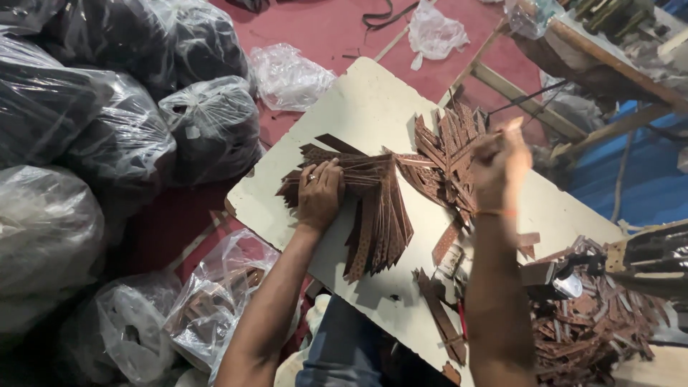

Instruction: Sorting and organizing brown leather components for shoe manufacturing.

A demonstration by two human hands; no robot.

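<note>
1. The left hand point(319, 192) lies flat, palm down, on a fan of brown strips point(376, 208). Its fingers are stretched out and close together, pressing on the top of the strips; they do not wrap around anything. There is a ring on one finger.
2. The strips are long, thin and brown, with rows of small holes. They lie spread out on a pale board point(358, 107), which rests at an angle over the red floor point(322, 29).
3. The right hand point(500, 161) is lifted above the board, to the right of the fan. It is blurred. The fingers are curled in, and they seem to pinch one strip, but I cannot tell it for sure.
4. Under and behind the right hand there is a second heap point(448, 150) of the same strips, more mixed, touching the fan on its right side.
5. A few loose strips point(438, 315) lie near the lower edge of the board, near the right forearm.
6. To the right of the board there is a big pile of brown scraps point(588, 322).
7. On the left, many plastic bags point(122, 143) with dark content stand on the floor. One clear bag point(215, 294) with brown pieces lies just beside the left arm.
8. A wooden frame point(516, 89) stands beyond the board, at the top right.
</note>
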